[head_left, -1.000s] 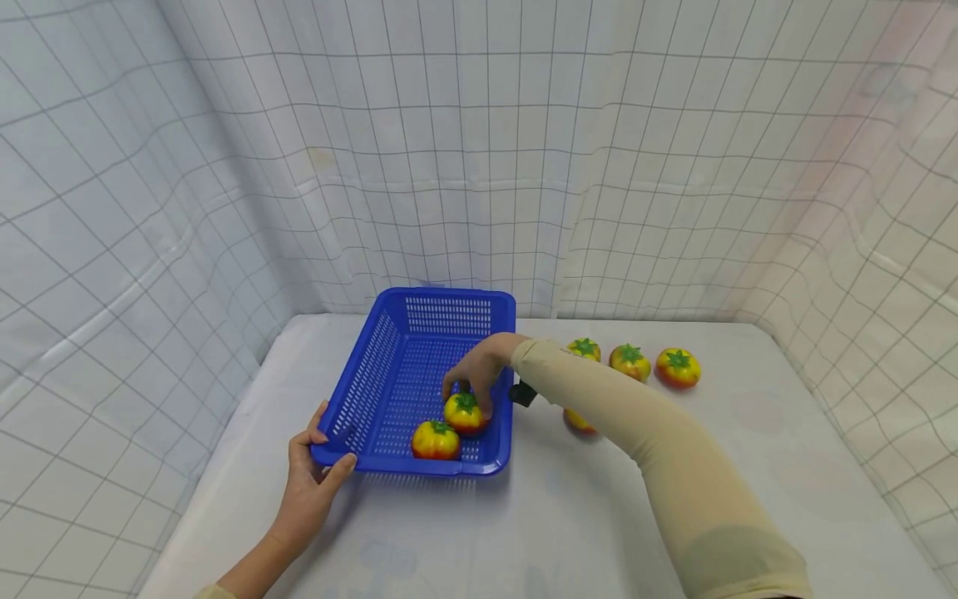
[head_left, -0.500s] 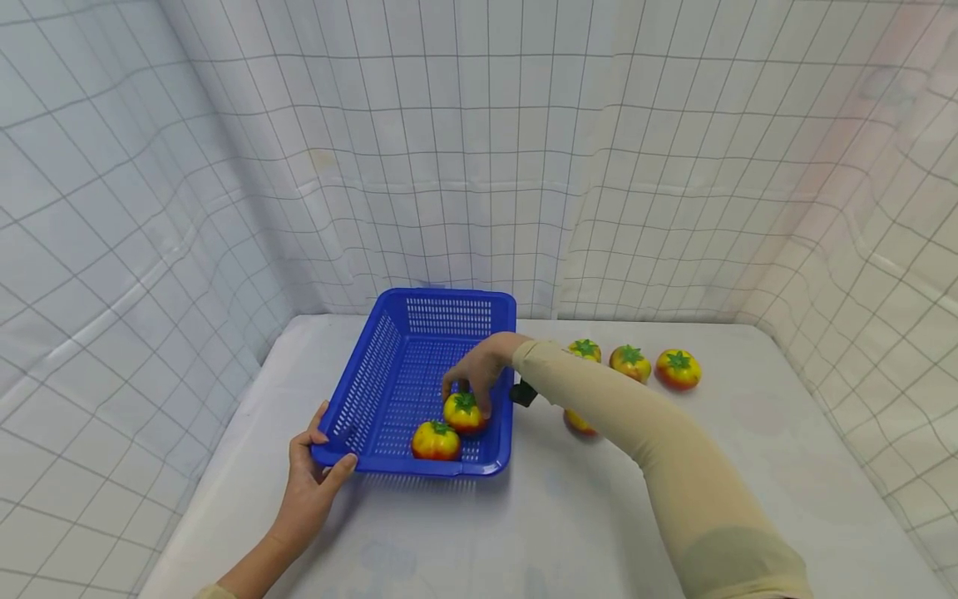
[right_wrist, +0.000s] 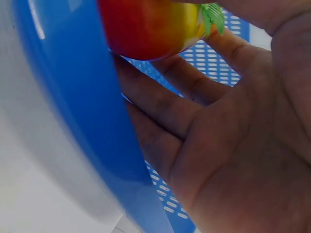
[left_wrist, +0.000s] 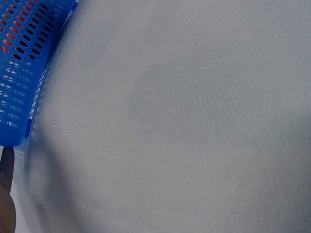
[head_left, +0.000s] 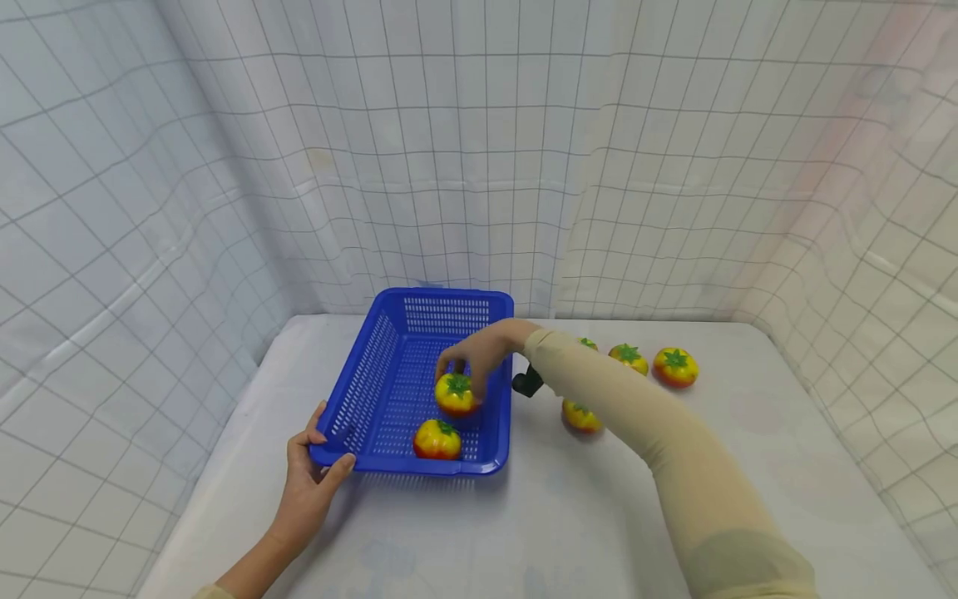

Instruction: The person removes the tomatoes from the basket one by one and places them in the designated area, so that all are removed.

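A blue slotted plastic basket (head_left: 397, 464) sits left of centre on the white table. My left hand (head_left: 305, 482) grips its near left corner, thumb at the front rim and fingers along the side. Inside the basket, my right hand (head_left: 482, 349) holds a yellow-and-red tomato (head_left: 453, 399) with a green star-shaped top, thumb on one side and fingers on the other. The right wrist view shows this tomato (right_wrist: 146, 29) beside the basket wall. A second tomato (head_left: 436, 441) lies near the front of the basket, apart from the held one.
Several more tomatoes lie on the table right of the basket: one tomato (head_left: 676, 368) farthest right, another (head_left: 629, 358) beside it, and one (head_left: 581, 418) nearer. The right sleeve (head_left: 644, 424) crosses in front of some. Grid-patterned white curtains (head_left: 479, 166) surround the table.
My right hand has moved the gripped tomato slightly up and to the left, away from the second tomato. The left hand and basket stay nearly where they were.
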Demonstrator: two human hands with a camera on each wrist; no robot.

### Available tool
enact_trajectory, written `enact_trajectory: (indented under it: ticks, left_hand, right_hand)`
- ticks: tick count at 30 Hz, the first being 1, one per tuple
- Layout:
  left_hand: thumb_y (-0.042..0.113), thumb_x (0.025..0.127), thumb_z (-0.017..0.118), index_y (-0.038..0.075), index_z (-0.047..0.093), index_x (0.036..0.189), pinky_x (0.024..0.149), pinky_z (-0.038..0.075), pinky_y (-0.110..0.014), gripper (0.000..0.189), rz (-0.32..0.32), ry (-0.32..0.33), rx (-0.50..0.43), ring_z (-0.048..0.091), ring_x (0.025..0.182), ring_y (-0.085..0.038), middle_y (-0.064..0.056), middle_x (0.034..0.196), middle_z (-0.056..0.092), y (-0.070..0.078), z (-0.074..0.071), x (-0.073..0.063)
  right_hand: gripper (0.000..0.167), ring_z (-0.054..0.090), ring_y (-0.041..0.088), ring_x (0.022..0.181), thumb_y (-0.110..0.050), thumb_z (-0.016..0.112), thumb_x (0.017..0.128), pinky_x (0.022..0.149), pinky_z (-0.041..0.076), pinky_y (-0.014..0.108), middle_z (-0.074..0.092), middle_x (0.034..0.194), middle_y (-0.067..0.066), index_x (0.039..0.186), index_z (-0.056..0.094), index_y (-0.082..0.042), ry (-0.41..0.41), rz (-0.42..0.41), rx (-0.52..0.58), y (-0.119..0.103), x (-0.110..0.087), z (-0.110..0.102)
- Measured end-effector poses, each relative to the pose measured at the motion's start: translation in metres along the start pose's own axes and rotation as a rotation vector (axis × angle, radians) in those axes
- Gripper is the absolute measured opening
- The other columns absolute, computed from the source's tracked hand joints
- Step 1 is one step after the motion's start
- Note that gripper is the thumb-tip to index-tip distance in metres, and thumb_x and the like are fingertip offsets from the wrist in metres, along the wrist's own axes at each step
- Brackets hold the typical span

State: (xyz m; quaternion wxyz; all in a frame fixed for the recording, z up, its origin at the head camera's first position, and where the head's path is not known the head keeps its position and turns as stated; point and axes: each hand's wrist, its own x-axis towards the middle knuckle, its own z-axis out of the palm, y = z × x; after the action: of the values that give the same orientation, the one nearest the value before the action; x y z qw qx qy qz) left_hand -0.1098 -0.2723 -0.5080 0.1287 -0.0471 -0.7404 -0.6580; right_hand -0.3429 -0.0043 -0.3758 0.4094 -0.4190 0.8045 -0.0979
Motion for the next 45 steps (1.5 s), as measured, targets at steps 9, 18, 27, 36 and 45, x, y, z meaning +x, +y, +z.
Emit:
enact_trajectory:
  ticks: [9, 18, 27, 36, 45]
  left_hand:
    - [-0.005, 0.104, 0.052, 0.013, 0.022, 0.123, 0.091, 0.047, -0.013, 0.039, 0.004, 0.006, -0.008, 0.034, 0.135, -0.012, -0.003, 0.171, 0.005, -0.003, 0.002, 0.0]
    - [-0.002, 0.105, 0.052, 0.012, 0.022, 0.123, 0.09, 0.046, -0.012, 0.038, 0.005, 0.001, 0.016, 0.035, 0.133, -0.01, -0.002, 0.172, 0.005, -0.003, 0.002, 0.0]
    - [-0.003, 0.104, 0.052, 0.01, 0.022, 0.123, 0.092, 0.044, -0.011, 0.038, 0.016, 0.002, 0.022, 0.034, 0.135, -0.009, -0.004, 0.172, 0.005, -0.005, 0.002, 0.001]
    - [-0.004, 0.104, 0.052, 0.012, 0.024, 0.123, 0.09, 0.045, -0.011, 0.038, 0.019, 0.012, 0.009, 0.037, 0.131, -0.012, -0.004, 0.171, 0.006, -0.004, 0.002, 0.001]
    - [-0.004, 0.104, 0.052, 0.013, 0.024, 0.123, 0.091, 0.045, -0.011, 0.038, 0.012, 0.012, 0.001, 0.037, 0.131, -0.011, -0.005, 0.172, 0.005, -0.002, 0.003, 0.001]
  right_hand:
    - [0.07, 0.046, 0.02, 0.128, -0.018, 0.085, 0.079, 0.104, 0.047, 0.042, 0.048, 0.142, 0.0, 0.135, 0.052, -0.045, 0.054, -0.064, 0.097, 0.004, -0.014, -0.005]
    - [0.07, 0.042, 0.02, 0.133, -0.021, 0.083, 0.082, 0.102, 0.048, 0.041, 0.047, 0.144, 0.0, 0.14, 0.05, -0.044, 0.133, -0.102, 0.138, 0.012, -0.034, -0.008]
    - [0.071, 0.048, 0.022, 0.128, -0.025, 0.082, 0.083, 0.097, 0.051, 0.04, 0.048, 0.142, 0.002, 0.143, 0.048, -0.042, 0.183, -0.146, 0.212, 0.022, -0.062, -0.013]
    - [0.074, 0.052, 0.026, 0.126, -0.022, 0.08, 0.084, 0.097, 0.051, 0.042, 0.044, 0.144, 0.007, 0.148, 0.045, -0.033, 0.215, -0.148, 0.298, 0.035, -0.089, -0.019]
    - [0.072, 0.047, 0.025, 0.132, -0.02, 0.079, 0.083, 0.1, 0.049, 0.044, 0.043, 0.148, 0.004, 0.145, 0.046, -0.038, 0.255, -0.077, 0.321, 0.052, -0.113, -0.016]
